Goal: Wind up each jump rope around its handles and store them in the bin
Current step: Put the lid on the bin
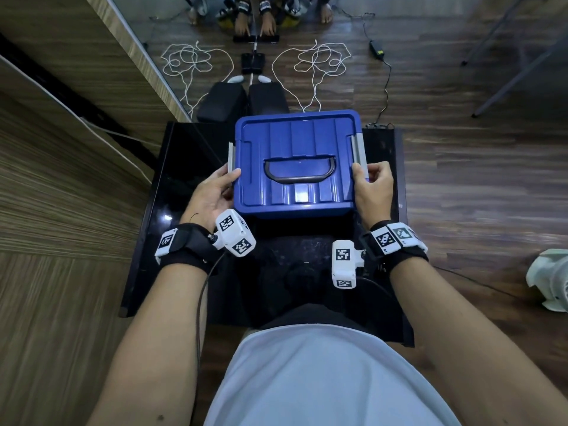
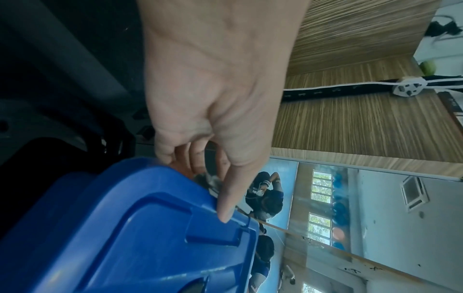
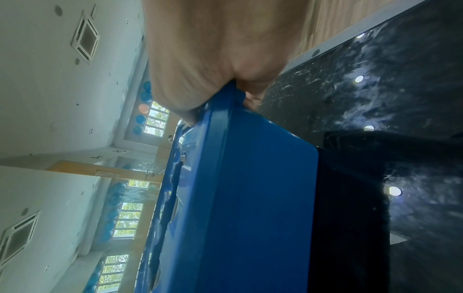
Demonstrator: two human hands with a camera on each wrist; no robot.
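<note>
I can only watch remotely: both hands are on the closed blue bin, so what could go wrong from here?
1. The left hand and right hand grip only the lid edges; it may pop off unevenly.
2. The white rope lies loose behind the bin; sliding it back could snag.

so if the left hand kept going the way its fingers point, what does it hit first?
The left hand already touches the blue bin at its lid edge. Its fingers point along that side, so next is likely the grey latch. Depth is unclear.
</note>
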